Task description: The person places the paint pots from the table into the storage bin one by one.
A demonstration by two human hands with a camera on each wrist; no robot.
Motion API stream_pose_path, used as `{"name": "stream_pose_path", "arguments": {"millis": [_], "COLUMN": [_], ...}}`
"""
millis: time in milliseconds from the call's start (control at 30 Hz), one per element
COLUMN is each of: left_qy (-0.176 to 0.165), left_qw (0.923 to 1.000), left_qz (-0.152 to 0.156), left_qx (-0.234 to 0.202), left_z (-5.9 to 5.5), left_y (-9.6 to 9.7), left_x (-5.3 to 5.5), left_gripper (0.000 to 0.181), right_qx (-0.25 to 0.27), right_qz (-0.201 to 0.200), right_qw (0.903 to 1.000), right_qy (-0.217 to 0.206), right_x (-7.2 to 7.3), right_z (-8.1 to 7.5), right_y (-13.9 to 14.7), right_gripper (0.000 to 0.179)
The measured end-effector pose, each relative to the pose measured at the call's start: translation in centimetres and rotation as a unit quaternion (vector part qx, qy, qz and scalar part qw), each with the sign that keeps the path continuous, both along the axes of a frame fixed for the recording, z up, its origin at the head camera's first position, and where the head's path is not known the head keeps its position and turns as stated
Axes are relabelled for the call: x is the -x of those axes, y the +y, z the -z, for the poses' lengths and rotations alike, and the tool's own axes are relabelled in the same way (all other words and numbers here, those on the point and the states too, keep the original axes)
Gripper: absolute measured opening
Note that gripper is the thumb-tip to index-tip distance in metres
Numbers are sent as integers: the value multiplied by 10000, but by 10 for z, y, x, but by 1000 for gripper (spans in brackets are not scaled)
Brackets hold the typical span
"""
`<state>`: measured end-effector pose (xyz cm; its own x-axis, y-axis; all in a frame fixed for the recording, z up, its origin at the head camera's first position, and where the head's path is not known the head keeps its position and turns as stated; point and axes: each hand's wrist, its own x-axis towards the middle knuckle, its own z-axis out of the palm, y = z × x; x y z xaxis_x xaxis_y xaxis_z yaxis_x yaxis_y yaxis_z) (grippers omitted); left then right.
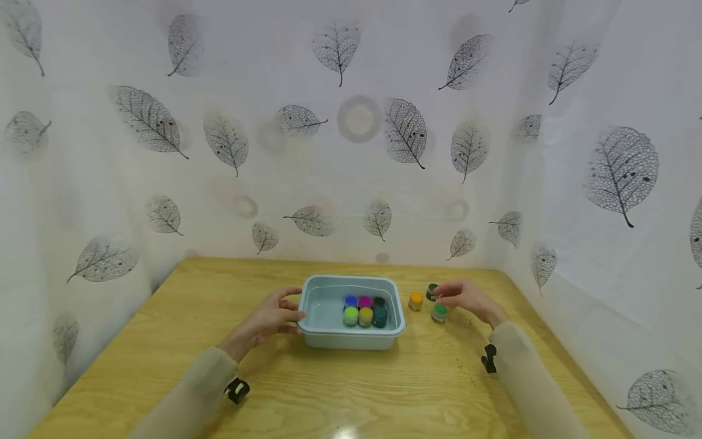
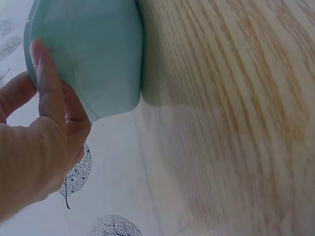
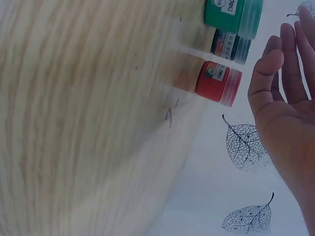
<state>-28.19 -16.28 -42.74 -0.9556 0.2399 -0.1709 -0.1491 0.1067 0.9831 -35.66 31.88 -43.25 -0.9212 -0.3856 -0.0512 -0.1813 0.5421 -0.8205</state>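
Left hand (image 1: 276, 316): fingers bent, holding the blue tub (image 1: 351, 341) by its left edge | Right hand (image 1: 466, 300): fingers loose, nothing in it, close to the dark green jar (image 1: 430, 292) and green jar (image 1: 439, 314) | Tub: on the bench (image 1: 351, 390), six little jars (image 1: 365, 317) inside | Orange jar (image 1: 415, 302): just right of the tub
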Motion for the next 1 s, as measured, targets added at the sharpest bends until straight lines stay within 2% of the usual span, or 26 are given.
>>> {"name": "stream_pose_path", "arguments": {"millis": [367, 533, 667, 1000], "left_qy": [-31, -42, -31, -71], "left_qw": [10000, 10000, 9999, 9998], "left_qz": [1, 43, 101, 158], "left_qx": [6, -24, -10, 35], "left_z": [2, 1, -1, -6], "left_y": [0, -1, -1, 0], "left_x": [2, 1, 0, -1], "left_gripper": [68, 69, 70, 71], "right_qx": [-383, -478, -632, -668], "right_qz": [-49, -403, -627, -487], "right_qw": [9992, 9977, 9959, 9965], "right_qy": [-79, -271, -181, -149], "right_x": [-2, -5, -4, 0], "right_z": [2, 4, 6, 13], "right_y": [5, 2, -1, -1], "right_gripper": [43, 48, 49, 46]}}
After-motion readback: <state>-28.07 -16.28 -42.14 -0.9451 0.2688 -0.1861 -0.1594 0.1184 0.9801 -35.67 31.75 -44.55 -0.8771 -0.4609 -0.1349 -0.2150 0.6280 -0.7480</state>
